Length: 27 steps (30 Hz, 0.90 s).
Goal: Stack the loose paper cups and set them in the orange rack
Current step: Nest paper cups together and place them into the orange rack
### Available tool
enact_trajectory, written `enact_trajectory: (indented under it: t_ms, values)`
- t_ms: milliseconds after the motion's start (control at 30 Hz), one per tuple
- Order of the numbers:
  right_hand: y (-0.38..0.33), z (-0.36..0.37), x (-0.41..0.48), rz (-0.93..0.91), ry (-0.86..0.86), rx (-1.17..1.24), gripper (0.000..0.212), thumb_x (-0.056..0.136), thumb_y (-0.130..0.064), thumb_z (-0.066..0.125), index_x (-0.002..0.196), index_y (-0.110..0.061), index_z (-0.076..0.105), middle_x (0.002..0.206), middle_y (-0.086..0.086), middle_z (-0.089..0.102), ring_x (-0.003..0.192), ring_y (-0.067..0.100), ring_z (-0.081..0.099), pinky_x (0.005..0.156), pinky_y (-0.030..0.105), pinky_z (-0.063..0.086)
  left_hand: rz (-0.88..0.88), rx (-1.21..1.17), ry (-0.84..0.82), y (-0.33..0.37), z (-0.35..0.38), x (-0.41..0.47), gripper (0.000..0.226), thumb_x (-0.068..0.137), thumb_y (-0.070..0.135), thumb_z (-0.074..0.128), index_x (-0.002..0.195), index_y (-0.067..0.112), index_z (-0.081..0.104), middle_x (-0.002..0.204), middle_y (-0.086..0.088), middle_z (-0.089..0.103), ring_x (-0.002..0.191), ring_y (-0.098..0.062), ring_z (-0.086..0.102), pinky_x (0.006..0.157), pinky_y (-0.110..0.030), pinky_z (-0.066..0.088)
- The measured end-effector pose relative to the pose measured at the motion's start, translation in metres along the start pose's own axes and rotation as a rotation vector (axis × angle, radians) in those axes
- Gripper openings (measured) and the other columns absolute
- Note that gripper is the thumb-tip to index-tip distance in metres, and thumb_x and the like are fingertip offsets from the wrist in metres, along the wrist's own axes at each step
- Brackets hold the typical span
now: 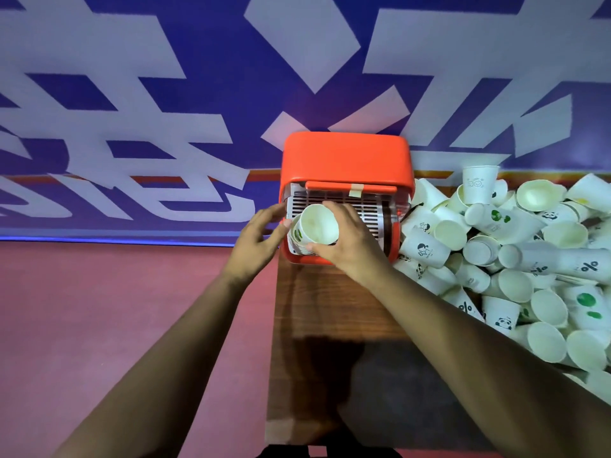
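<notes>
Head view: A person's right hand [347, 241] wraps a nested stack of paper cups [315, 226], thumb on its near side and fingers curled over the far rim. It holds the stack tilted at the open front of the orange rack [345, 160], which stands at the far left end of a wooden table [330, 309]. The grip looks suited to sliding the stack onto the slotted white grille [370, 209] inside the rack.

The left hand [256, 239] holds nothing. Its fingers are spread and nearly straight, with the tips at the rack's left edge, apparently bracing the rack or guiding the stack. Whether they touch the cups cannot be told.

The stack's mouth faces up toward the camera, showing a plain cream-white inside. Green print marks its outer wall, and the number of cups in it cannot be counted.

Just right of the rack, a heap of loose paper cups [512, 259] covers the table, lying at all angles and printed with pandas, percent signs and green dots. The heap is within easy reach of the right hand, and its size suggests most of the job remains.
</notes>
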State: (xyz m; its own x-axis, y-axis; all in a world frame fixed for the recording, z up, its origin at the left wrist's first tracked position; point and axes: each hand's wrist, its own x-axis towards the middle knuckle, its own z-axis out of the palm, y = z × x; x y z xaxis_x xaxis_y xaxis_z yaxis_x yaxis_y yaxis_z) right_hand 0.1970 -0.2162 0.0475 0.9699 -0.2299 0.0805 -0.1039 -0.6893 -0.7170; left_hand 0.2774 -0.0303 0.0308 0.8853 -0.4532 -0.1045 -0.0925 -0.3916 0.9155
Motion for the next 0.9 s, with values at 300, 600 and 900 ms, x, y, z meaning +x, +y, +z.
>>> enact_trajectory:
  t_ms: [300, 600, 900]
  values:
    - [0.016, 0.025, 0.016, 0.140, -0.253, -0.019, 0.090, 0.072, -0.032, 0.084, 0.148, -0.018, 0.039, 0.145, 0.000, 0.044, 0.131, 0.020, 0.045, 0.107, 0.039, 0.040, 0.036, 0.119, -0.142, -0.031, 0.014, 0.006, 0.048, 0.096, 0.026, 0.066, 0.142, 0.024, 0.053, 0.128, 0.010, 0.058, 0.122, -0.009, 0.056, 0.105, -0.038, 0.047]
    - [0.020, 0.027, 0.017, 0.209, -0.248, 0.031, 0.078, 0.067, -0.047, 0.083, 0.134, -0.030, 0.046, 0.121, -0.003, 0.061, 0.107, 0.018, 0.057, 0.089, 0.036, 0.051, -0.034, 0.174, -0.082, -0.031, 0.023, 0.001, 0.048, 0.098, 0.028, 0.061, 0.144, 0.018, 0.047, 0.135, 0.001, 0.058, 0.118, -0.012, 0.056, 0.101, -0.032, 0.047]
    - [0.057, -0.052, -0.071, 0.275, -0.040, -0.048, 0.055, 0.090, -0.034, 0.067, 0.138, -0.017, 0.047, 0.135, 0.001, 0.052, 0.124, 0.012, 0.049, 0.097, 0.021, 0.034, -0.253, 0.190, 0.008, -0.048, 0.055, -0.061, 0.012, 0.092, 0.025, 0.066, 0.101, 0.023, 0.058, 0.102, -0.002, 0.065, 0.090, -0.016, 0.063, 0.085, -0.039, 0.054]
